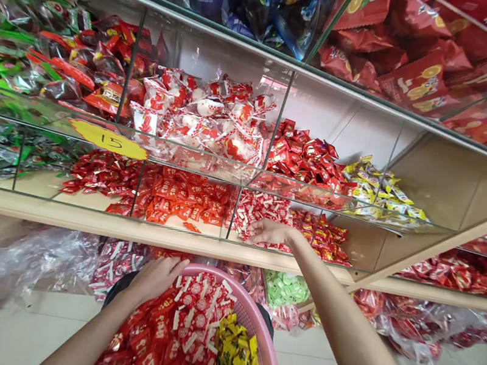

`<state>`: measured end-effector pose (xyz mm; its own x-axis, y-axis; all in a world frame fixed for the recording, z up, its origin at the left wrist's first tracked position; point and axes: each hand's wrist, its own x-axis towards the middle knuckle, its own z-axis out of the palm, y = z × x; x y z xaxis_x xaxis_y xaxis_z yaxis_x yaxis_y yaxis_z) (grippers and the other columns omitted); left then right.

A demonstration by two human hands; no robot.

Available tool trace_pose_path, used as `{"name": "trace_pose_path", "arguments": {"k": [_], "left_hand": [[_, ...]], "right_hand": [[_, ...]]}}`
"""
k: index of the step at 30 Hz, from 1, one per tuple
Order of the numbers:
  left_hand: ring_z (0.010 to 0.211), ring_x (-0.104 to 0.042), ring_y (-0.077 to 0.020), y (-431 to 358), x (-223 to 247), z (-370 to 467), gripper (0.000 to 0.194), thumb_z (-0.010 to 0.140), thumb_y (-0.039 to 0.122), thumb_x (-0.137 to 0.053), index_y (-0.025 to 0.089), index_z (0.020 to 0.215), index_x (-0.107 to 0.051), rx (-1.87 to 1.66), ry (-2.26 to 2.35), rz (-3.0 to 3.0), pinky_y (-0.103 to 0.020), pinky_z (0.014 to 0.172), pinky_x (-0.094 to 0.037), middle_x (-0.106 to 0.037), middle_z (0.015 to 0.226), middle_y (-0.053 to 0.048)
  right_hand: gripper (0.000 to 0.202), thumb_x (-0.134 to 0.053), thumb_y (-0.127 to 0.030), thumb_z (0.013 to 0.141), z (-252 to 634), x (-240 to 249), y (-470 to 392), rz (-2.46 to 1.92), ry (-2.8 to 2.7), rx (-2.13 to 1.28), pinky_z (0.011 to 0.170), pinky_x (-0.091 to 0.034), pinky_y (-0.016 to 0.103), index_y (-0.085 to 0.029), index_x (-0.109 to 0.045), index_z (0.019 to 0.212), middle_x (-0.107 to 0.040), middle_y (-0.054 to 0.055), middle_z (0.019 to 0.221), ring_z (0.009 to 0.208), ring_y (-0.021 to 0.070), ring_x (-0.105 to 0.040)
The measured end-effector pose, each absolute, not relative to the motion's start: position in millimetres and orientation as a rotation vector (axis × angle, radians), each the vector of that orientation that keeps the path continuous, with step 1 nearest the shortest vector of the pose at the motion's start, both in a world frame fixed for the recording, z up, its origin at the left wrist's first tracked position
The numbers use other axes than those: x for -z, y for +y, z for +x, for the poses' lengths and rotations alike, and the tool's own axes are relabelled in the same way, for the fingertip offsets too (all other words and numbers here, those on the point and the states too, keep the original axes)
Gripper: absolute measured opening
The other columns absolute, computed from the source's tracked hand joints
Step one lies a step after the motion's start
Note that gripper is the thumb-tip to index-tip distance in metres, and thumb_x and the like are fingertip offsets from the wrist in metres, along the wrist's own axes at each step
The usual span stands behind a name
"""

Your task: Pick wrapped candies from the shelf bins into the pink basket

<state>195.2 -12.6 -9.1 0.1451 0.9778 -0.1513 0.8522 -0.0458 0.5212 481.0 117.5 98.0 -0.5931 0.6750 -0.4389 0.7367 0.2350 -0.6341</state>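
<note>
My left hand grips the far left rim of a pink plastic basket. Inside the basket lie red-and-white wrapped candies, red-orange wrapped candies and yellow wrapped candies, each kind in its own heap. My right hand reaches over the low glass front of the bottom shelf. Its fingers are loosely apart, just at a pile of small red-and-white wrapped candies; none shows clearly in them. To the left of that pile, behind a glass divider, are red-orange wrapped candies.
Glass-fronted shelves hold red, white-and-red and yellow packets above. A yellow price tag marked 15 hangs on the middle shelf front. Plastic bags and green packets lie under the wooden ledge.
</note>
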Motion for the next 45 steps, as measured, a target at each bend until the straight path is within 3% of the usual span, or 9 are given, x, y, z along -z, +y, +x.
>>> {"name": "trace_pose_path", "arguments": {"k": [7,18,22,28,34,45], "left_hand": [[0.081,-0.063,-0.0215,-13.5,7.8,196.1,0.056,0.086,0.057,-0.019,0.021,0.085,-0.063,-0.318,1.734,1.965,-0.027,0.069,-0.038,-0.069,0.086,-0.008],[0.076,-0.063,-0.0215,-12.1,9.1,196.8,0.061,0.086,0.059,-0.015,0.02,0.082,-0.062,-0.283,1.753,2.003,-0.027,0.063,-0.037,-0.068,0.083,-0.008],[0.081,-0.063,-0.0233,-11.8,8.5,199.3,0.063,0.086,0.059,-0.014,0.019,0.084,-0.063,-0.262,1.754,2.02,-0.028,0.065,-0.038,-0.068,0.086,-0.01],[0.081,-0.063,-0.0221,-14.8,3.6,200.4,0.061,0.086,0.058,-0.015,0.019,0.083,-0.062,-0.252,1.762,2.016,-0.027,0.066,-0.039,-0.068,0.087,-0.01],[0.086,-0.063,-0.0228,-15.0,5.3,198.8,0.059,0.086,0.058,-0.017,0.021,0.086,-0.063,-0.268,1.771,2.014,-0.027,0.069,-0.039,-0.069,0.089,-0.009],[0.082,-0.063,-0.0221,-16.8,2.5,199.0,0.06,0.087,0.057,-0.016,0.02,0.083,-0.063,-0.304,1.763,1.994,-0.027,0.064,-0.037,-0.069,0.088,-0.009]], "right_hand": [[0.045,-0.064,-0.057,0.057,481.7,-93.2,112.8,1.464,2.459,1.219,0.052,-0.027,0.022,-0.016,-0.045,0.058,-0.036,-0.007,0.053,0.053,0.0074,-0.032],[0.037,-0.056,-0.051,0.075,496.3,-144.7,17.6,1.544,2.776,1.353,0.056,-0.035,0.022,-0.015,-0.059,0.082,-0.05,-0.002,0.071,0.062,0.0096,-0.042],[0.031,-0.055,-0.046,0.078,473.2,-121.5,-16.8,1.411,2.753,1.29,0.056,-0.036,0.022,-0.018,-0.06,0.09,-0.054,-0.002,0.069,0.06,0.0108,-0.045],[0.018,-0.053,-0.028,0.082,429.3,-58.8,-23.7,1.525,2.859,0.762,0.079,-0.039,0.029,-0.018,-0.059,0.096,-0.062,0.007,0.098,0.091,0.0192,-0.055],[0.02,-0.052,-0.024,0.083,408.1,-44.4,-25.3,1.52,2.85,0.434,0.078,-0.04,0.03,-0.018,-0.054,0.102,-0.059,0.01,0.1,0.097,0.022,-0.052],[0.014,-0.054,-0.02,0.082,400.5,-31.0,-21.6,1.484,2.9,0.57,0.075,-0.042,0.028,-0.016,-0.055,0.096,-0.052,0.008,0.099,0.088,0.018,-0.055]]}}
